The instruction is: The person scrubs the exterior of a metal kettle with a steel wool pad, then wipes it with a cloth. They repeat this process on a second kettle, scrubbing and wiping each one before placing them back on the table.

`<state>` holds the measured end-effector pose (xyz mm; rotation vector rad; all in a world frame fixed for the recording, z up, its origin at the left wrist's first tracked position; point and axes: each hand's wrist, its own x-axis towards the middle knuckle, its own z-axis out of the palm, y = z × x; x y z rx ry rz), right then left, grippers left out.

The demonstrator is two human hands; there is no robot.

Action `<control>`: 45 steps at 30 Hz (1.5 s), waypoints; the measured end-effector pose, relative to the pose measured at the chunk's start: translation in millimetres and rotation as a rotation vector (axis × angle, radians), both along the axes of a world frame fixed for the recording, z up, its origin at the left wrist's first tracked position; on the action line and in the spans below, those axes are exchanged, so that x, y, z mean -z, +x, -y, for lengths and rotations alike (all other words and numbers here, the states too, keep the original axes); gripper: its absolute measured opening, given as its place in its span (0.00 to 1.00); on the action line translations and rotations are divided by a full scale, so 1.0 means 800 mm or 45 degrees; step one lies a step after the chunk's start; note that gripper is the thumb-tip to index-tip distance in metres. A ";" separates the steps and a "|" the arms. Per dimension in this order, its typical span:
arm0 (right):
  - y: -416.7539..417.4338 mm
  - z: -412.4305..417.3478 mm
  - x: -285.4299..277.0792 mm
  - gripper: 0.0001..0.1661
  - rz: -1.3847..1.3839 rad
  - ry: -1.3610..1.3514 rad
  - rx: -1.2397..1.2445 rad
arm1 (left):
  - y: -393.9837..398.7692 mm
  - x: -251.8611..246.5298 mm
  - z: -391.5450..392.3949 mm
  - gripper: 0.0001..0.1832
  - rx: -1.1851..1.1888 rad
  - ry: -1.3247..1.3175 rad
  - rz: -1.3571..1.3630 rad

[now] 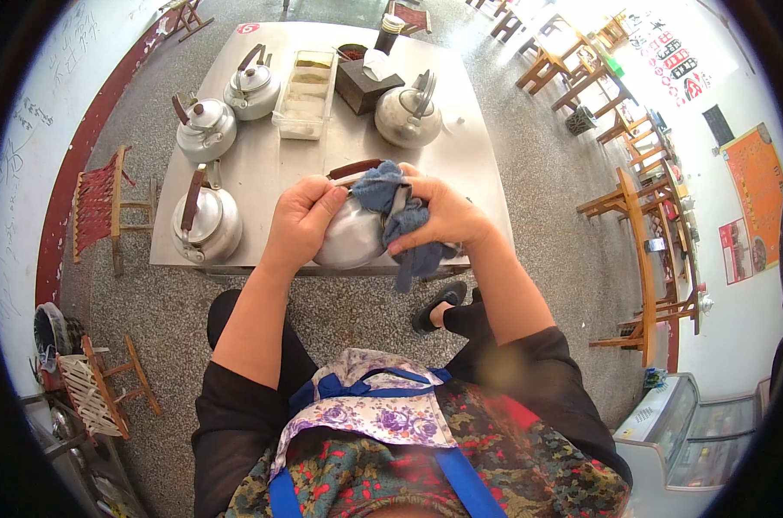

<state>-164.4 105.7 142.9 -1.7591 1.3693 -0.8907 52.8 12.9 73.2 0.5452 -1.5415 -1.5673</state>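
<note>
Over the near edge of the metal table (287, 252), a silver metal kettle (351, 236) is held between both hands, tilted. My left hand (307, 217) grips it near the base of its brown handle. A blue cloth (407, 223) is bunched in my right hand (446, 210) against the kettle's right side; the cloth hides part of the kettle. Several more kettles stand on the table: one at the near left (208, 223), one behind it (206, 129), another farther back (252, 90), and a rounder one (407, 120) at the right.
A clear divided container (304, 97) holds powders. Beside it stand a dark tissue box (362, 84), a small bowl (352, 52) and a dark bottle (389, 35). Left of the table is a red woven folding stool (96, 207); wooden benches (634, 259) line the right side.
</note>
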 end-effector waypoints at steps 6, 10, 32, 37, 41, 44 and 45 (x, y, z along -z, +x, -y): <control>0.042 -0.004 0.014 0.25 -0.034 -0.433 0.433 | -0.001 0.005 0.000 0.11 -0.056 0.173 -0.101; 0.061 -0.010 0.053 0.21 0.161 -0.412 0.806 | 0.000 0.002 0.002 0.12 -0.205 0.004 -0.059; 0.136 -0.024 0.042 0.33 -0.331 -0.720 0.736 | -0.032 0.018 0.015 0.19 -0.558 0.345 -0.272; 0.153 0.007 0.008 0.32 -0.600 -0.454 0.697 | -0.041 0.029 0.007 0.22 -0.563 0.221 -0.189; 0.163 -0.011 0.018 0.32 -0.473 -0.515 0.622 | -0.041 0.042 0.013 0.21 -0.533 0.164 -0.227; 0.162 -0.030 0.034 0.33 -0.320 -0.513 0.614 | -0.039 0.038 0.015 0.20 -0.573 -0.028 -0.033; 0.161 -0.038 0.039 0.33 -0.269 -0.493 0.601 | -0.041 0.040 0.015 0.20 -0.588 -0.092 0.027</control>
